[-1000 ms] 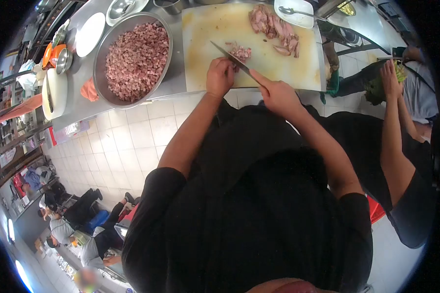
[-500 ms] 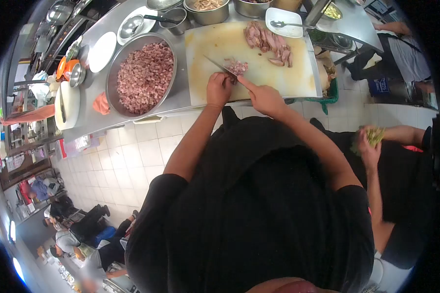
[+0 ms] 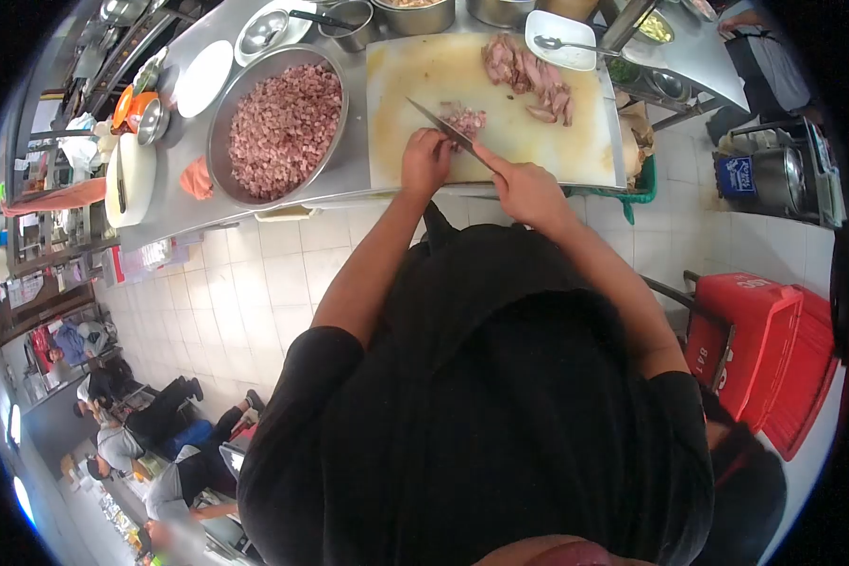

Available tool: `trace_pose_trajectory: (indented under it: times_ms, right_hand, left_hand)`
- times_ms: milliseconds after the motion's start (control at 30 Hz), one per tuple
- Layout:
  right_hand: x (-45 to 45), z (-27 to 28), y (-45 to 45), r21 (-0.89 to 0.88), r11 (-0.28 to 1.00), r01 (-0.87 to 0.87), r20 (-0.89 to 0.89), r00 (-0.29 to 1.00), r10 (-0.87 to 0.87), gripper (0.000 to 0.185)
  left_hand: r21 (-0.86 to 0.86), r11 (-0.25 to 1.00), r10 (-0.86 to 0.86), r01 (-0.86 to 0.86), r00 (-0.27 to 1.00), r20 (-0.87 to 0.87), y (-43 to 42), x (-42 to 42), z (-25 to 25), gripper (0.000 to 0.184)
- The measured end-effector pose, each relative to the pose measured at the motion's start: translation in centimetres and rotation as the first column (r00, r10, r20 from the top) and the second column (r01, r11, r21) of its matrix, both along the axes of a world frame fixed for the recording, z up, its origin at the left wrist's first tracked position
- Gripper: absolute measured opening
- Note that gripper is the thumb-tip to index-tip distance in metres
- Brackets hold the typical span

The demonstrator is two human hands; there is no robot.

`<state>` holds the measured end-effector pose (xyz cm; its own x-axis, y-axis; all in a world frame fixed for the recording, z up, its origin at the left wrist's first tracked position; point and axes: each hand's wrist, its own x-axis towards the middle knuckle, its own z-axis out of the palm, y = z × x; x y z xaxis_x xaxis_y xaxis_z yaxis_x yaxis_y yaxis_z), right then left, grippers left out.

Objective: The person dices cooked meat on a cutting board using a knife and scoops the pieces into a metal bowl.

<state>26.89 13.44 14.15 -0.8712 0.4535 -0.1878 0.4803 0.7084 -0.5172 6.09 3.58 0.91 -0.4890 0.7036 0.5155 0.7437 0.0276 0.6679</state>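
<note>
My right hand is closed round the handle of a kitchen knife, whose blade points up and left over the cutting board. Beside the blade, my left hand has its fingers curled down on a piece of meat, mostly hidden under them. Just beyond the blade lies a small heap of diced meat. Farther back on the board are strips of sliced meat. Left of the board, a large metal bowl is full of diced pinkish meat.
Behind the board stand a saucepan and a white dish with a spoon. White plates and a round board with a knife are at the left. A red bin stands behind me at right; several people are at lower left.
The knife has shifted slightly back from the diced heap, its blade now clearer of my left fingers. A co-worker holding greens at right has mostly left view, uncovering the red bin.
</note>
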Motion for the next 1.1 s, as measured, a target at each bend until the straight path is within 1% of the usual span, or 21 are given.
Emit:
trace_pose_trajectory:
  times_ms: [67,167,267,300,400,467,500,600,700,767,867,900,967,1067,1100]
  right_hand:
    - [-0.1,-0.1,0.2,0.014,1.0,-0.012,-0.033,0.999,0.013,0.06]
    - [-0.7,1.3,0.3,0.036,0.999,-0.04,0.017,0.999,0.039,0.06]
    - [-1.1,1.1,0.7,0.045,0.997,-0.06,0.004,0.998,0.06,0.06]
    - [-1.2,0.7,0.7,0.033,0.998,-0.051,-0.029,0.998,0.052,0.061]
    - [-1.7,-2.5,0.6,-0.007,1.0,-0.001,-0.114,0.994,0.0,0.062]
    - [-2.4,-5.5,0.2,-0.042,0.999,0.034,-0.148,0.988,-0.04,0.062]
    - [-2.6,-5.6,0.3,-0.03,0.999,0.036,-0.146,0.989,-0.04,0.063]
    - [-2.9,-5.4,0.8,-0.006,0.999,0.054,-0.153,0.987,-0.054,0.064]
    - [-2.5,-4.5,0.5,-0.009,0.998,0.065,-0.172,0.983,-0.065,0.063]
    - [-2.2,-3.3,0.2,-0.008,0.996,0.087,-0.211,0.974,-0.087,0.062]
    - [-1.7,-2.5,-0.4,0.028,0.998,0.061,-0.19,0.98,-0.055,0.063]
    - [-1.6,-2.2,-0.6,0.026,0.998,0.065,-0.157,0.986,-0.061,0.063]
    - [-1.9,-2.0,-0.9,0.019,0.998,0.055,-0.082,0.995,-0.054,0.063]
    - [-2.0,-2.6,-0.7,-0.015,0.999,0.03,-0.117,0.993,-0.032,0.062]
    - [-2.0,-2.7,-0.7,-0.011,1.0,0.03,-0.1,0.995,-0.03,0.062]
  left_hand:
    - [-0.007,1.0,-0.003,0.003,1.0,0.006,0.0,0.0,0.0,0.01]
    - [-0.011,1.0,-0.007,0.007,1.0,0.007,0.1,0.0,-0.2,0.011]
    - [0.013,1.0,-0.016,0.016,1.0,0.006,0.1,-0.2,-0.1,0.01]
    - [0.026,0.999,-0.023,0.022,1.0,0.005,0.1,-0.3,-0.3,0.01]
    - [-0.03,1.0,-0.004,0.004,1.0,-0.001,0.3,-0.5,-0.9,0.008]
    - [-0.123,0.992,0.014,-0.013,1.0,0.005,-0.3,-0.4,-0.8,0.008]
    - [-0.156,0.988,0.021,-0.021,1.0,-0.003,0.2,-0.7,-0.6,0.008]
    - [-0.156,0.988,0.0,0.007,0.999,0.043,0.1,-0.8,0.0,0.007]
    - [-0.045,0.998,-0.035,0.042,0.99,0.133,-0.3,-0.7,0.1,0.008]
    - [-0.065,0.997,-0.021,0.031,0.987,0.158,-0.8,-0.3,0.6,0.009]
    - [-0.047,0.999,-0.018,0.027,0.984,0.178,-0.4,-0.7,0.0,0.01]
    - [-0.039,0.999,-0.015,0.023,0.982,0.188,-0.4,-0.6,0.1,0.01]
    - [-0.007,1.0,-0.026,0.027,0.989,0.145,-0.6,-0.7,0.0,0.009]
    - [0.012,1.0,-0.021,0.02,0.995,0.093,-0.6,-0.6,0.0,0.007]
    - [0.014,1.0,-0.017,0.016,0.997,0.077,-0.5,-0.7,-0.1,0.007]
